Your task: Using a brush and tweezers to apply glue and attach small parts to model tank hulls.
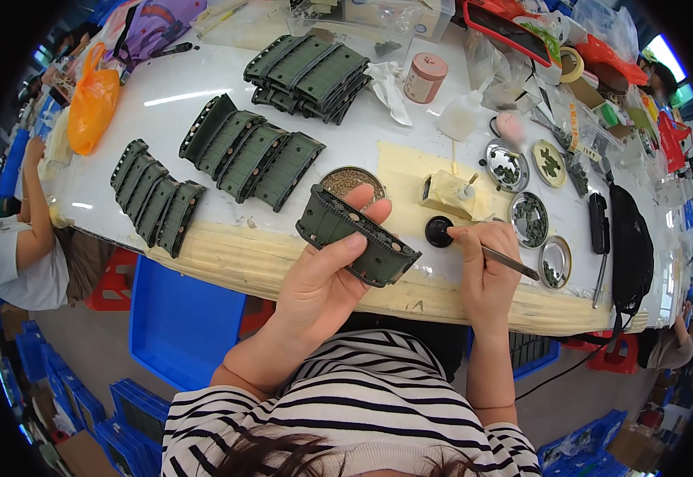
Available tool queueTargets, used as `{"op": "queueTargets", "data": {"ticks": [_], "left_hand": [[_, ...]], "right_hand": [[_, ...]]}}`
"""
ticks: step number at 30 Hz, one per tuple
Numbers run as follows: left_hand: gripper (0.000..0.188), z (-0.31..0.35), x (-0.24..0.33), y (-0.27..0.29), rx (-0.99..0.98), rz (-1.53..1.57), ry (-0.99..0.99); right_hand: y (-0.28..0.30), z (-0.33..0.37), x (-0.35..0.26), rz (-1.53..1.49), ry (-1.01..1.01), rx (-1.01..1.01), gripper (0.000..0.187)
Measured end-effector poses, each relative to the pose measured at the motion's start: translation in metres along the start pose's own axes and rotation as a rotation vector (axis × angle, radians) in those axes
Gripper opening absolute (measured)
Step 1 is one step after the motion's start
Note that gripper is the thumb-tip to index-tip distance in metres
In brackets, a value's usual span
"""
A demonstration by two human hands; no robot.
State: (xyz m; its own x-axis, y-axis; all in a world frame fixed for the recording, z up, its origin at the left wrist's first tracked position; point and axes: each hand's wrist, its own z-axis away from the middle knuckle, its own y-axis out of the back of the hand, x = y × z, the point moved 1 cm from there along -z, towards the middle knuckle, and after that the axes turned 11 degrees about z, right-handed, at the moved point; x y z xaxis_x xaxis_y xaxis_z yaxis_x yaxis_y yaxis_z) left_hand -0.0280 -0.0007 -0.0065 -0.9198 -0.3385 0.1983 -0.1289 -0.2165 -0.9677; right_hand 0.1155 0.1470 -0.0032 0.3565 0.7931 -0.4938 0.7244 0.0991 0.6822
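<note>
Curved dark-green ribbed panel [384, 259] in left hand [320, 280], grip clamped on it, above white tabletop [155, 119]. Right hand [489, 256] clamped on slim grey metal tool [512, 264] beside round black pot [438, 231]. Held panel seemingly mid-work; similar green panels [252, 153] grouped beyond, finished or waiting: cannot tell.

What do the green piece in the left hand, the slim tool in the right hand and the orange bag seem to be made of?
Green piece: perhaps painted plastic or resin, mostly matte, with moulded-looking ridges; the look leaves it open.
Slim tool: likely metal, from its smooth grey sheen.
Orange bag: apparently thin plastic, slightly shiny, with crumpled folds.
</note>
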Motion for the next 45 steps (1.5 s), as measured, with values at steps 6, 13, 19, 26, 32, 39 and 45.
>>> {"op": "queueTargets", "data": {"ticks": [6,13,19,26,32,39,45], "left_hand": [[0.04,0.002,0.003,-0.009,0.081,0.012,-0.012],[0.04,0.001,0.004,-0.017,0.14,-0.055,0.018],[0.041,-0.002,-0.006,-0.019,0.197,-0.134,0.017],[0.04,0.0,-0.008,-0.02,0.209,-0.16,-0.004],[0.04,-0.001,-0.008,-0.019,0.205,-0.153,-0.018],[0.041,-0.001,-0.008,-0.018,0.201,-0.16,-0.026],[0.041,-0.002,-0.008,-0.017,0.202,-0.156,-0.023]], "right_hand": [[0.004,-0.001,-0.001,-0.038,0.021,0.048,0.007],[0.032,0.003,-0.034,-0.361,0.102,0.061,0.016],[0.023,0.007,-0.05,-0.59,0.143,-0.051,0.017],[0.018,0.009,-0.048,-0.596,0.119,-0.087,0.016],[0.018,0.009,-0.047,-0.573,0.114,-0.104,0.015],[0.017,0.007,-0.047,-0.556,0.109,-0.114,0.015],[0.018,0.006,-0.048,-0.543,0.104,-0.125,0.015]]}}
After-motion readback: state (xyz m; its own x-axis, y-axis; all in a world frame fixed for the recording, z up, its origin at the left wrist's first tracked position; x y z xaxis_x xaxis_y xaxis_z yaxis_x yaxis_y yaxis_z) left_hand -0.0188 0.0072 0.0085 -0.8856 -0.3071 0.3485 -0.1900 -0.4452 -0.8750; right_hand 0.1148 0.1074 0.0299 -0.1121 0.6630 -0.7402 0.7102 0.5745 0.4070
